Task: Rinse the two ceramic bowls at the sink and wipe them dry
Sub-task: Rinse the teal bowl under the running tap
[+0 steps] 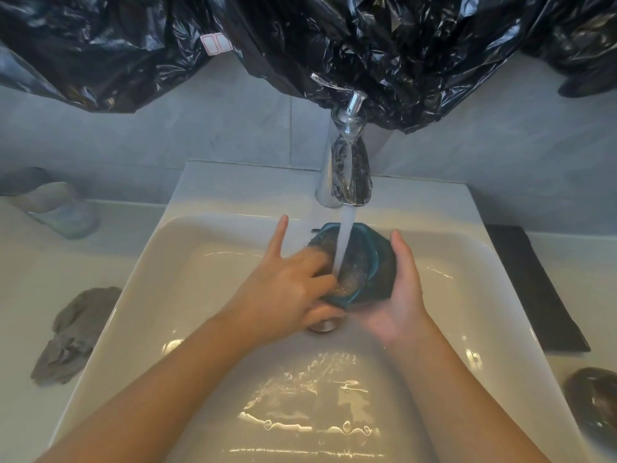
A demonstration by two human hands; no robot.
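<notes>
Under the chrome tap [347, 168], the right hand [397, 295] cups the dark teal-rimmed ceramic bowl [364, 262]; the left hand [283, 292], fingers spread, rubs inside. Best to turn it slowly. The second brown bowl [597, 402] waits at four o'clock.

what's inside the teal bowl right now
Tap water pours into the bowl, pooling and foaming at the bottom. The left hand has fingers reaching inside, while the right hand cups the outside. The foam and fingers hide the bowl's bottom.
</notes>
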